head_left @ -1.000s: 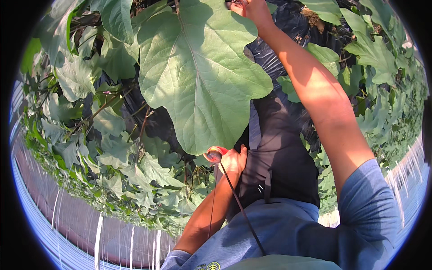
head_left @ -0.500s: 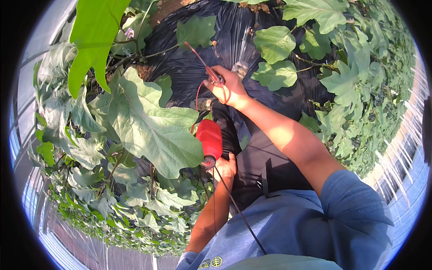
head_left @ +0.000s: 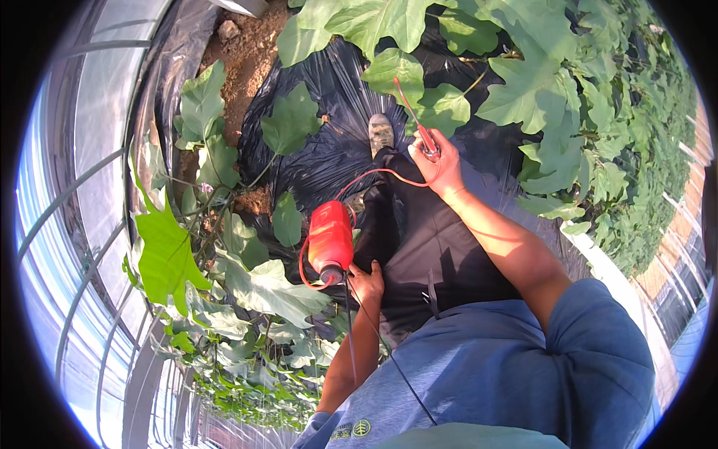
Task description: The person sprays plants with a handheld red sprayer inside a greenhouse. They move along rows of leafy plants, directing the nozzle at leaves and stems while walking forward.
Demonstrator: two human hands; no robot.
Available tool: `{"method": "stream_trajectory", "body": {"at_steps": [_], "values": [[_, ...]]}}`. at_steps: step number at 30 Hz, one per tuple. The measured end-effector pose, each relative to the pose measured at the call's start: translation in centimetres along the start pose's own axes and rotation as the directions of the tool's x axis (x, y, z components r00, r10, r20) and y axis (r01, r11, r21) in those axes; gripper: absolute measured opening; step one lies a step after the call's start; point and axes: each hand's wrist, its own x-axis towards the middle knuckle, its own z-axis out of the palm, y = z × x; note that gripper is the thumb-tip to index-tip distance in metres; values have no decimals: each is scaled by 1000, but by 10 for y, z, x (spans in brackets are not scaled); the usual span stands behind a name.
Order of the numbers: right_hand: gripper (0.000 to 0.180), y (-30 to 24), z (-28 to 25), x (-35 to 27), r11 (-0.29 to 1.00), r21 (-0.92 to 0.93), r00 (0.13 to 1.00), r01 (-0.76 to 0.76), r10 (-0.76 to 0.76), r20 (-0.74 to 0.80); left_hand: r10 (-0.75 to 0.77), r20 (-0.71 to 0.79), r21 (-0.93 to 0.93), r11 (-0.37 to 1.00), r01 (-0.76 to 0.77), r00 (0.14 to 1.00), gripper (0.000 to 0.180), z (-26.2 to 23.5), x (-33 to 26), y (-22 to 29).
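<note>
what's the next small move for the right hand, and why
I'd probably ease the right hand back slightly: the thin tip of the red-handled wand it holds overlaps a broad leaf in this view, and whether they touch can't be told. The red tube curves loosely toward the red bottle by the left hand, so there seems to be slack for it.
</note>
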Motion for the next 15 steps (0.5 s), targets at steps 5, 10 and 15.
{"method": "stream_trajectory", "body": {"at_steps": [5,10,15], "values": [[29,2,-15,65,995,95,986,34,-18,-168,103,-117,-29,994,-107,988,98,-77,8,37],[33,6,-14,136,983,183,967,-33,77,-242,358,-51,271,904,-332,932,93,-88,7,97],[37,18,-11,213,996,81,911,29,7,-413,406,24,360,849,-386,914,88,-63,31,143]]}}
